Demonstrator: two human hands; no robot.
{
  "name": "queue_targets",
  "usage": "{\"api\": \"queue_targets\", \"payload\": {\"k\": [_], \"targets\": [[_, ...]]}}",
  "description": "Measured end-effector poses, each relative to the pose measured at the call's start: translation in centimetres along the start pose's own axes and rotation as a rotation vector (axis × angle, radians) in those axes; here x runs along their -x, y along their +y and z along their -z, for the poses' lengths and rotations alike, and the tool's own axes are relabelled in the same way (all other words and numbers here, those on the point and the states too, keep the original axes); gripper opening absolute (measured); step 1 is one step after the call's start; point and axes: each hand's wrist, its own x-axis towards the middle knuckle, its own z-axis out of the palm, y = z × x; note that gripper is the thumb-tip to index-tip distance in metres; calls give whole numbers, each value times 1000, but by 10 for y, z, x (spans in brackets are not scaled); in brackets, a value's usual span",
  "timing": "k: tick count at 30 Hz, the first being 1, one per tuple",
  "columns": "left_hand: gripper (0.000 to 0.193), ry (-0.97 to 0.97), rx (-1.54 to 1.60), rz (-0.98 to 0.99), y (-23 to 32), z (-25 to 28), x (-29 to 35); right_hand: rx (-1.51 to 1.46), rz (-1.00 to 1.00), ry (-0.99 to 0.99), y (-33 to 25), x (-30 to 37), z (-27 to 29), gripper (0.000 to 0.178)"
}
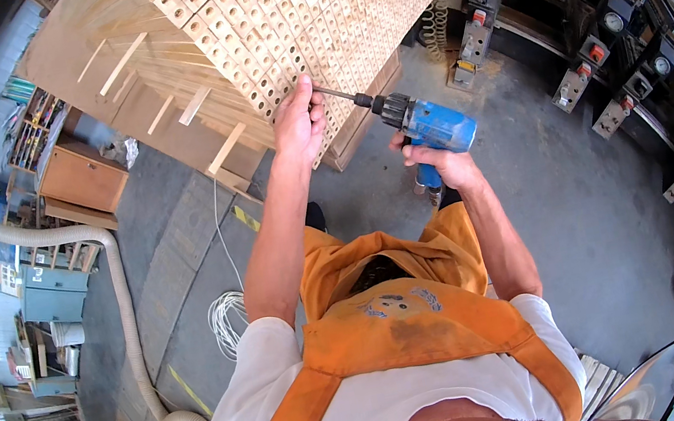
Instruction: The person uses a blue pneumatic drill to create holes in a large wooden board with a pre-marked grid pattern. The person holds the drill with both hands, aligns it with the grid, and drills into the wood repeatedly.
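Observation:
My right hand (446, 162) is wrapped round the grip of a blue power drill (441, 125) with a black chuck. A long thin bit (337, 94) points left from the chuck, and its tip meets the fingers of my left hand (301, 122). Those fingers are closed in a pinch; whatever is between them is hidden. Directly behind my left hand stands a large stack of wooden pieces (253, 40), their square ends showing rows of round holes. The left hand is at the stack's near lower edge. Some holes there look darker than the others.
Wooden strips (122, 64) stick out on the stack's left side. A white cable coil (228, 320) lies on the grey floor, left of my legs. Farther left runs a ribbed hose (118, 285). Machines with gauges (612, 22) line the right, and a coiled air line (435, 26) hangs beside them.

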Motion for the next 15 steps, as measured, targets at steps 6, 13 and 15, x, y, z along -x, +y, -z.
{"api": "queue_targets", "payload": {"k": [6, 13, 15], "targets": [[26, -6, 191, -87, 11, -7, -17, 36, 90, 98, -1, -20, -34, 24], [24, -35, 160, 17, 1, 5, -10, -89, 37, 118, -22, -36, -46, 19], [22, -19, 54, 81, -15, 17, -3, 17, 47, 88, -33, -34, -45, 18]]}}
